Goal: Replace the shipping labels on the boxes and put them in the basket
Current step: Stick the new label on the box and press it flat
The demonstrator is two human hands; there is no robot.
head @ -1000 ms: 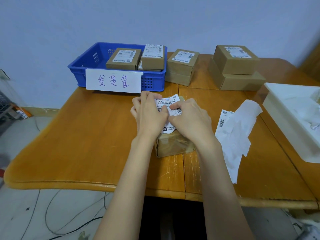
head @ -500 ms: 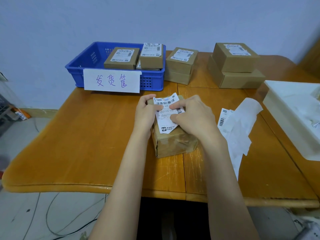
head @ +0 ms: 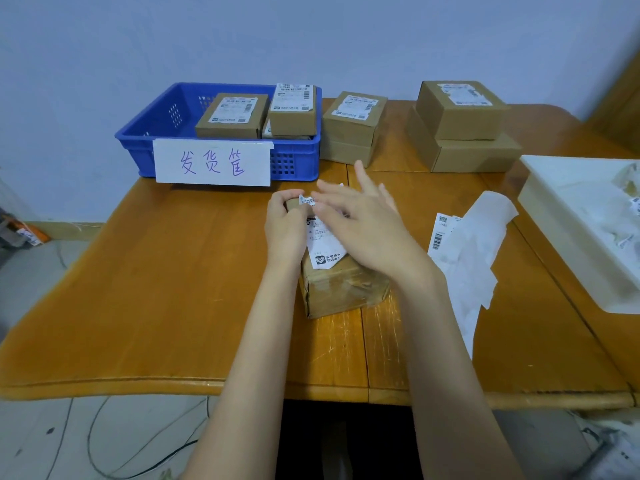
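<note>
- The box (head: 341, 285) sits mid-counter (head: 145, 289), its label (head: 323, 244) now lying along the top rather than lifted at the far end.
- The right hand (head: 363, 223) has let go; its fingers are spread and blurred, probably smoothing the label.
- The left hand (head: 285, 220) still grips the box's far corner, fingers curled.
- The blue basket (head: 152, 133) waits behind, so binning comes next.

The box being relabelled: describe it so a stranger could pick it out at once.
On the wooden table, look in front of the blue basket, near the front edge. The box under both hands is the only one standing alone, creased, with its white label lying crooked and partly loose.
</note>
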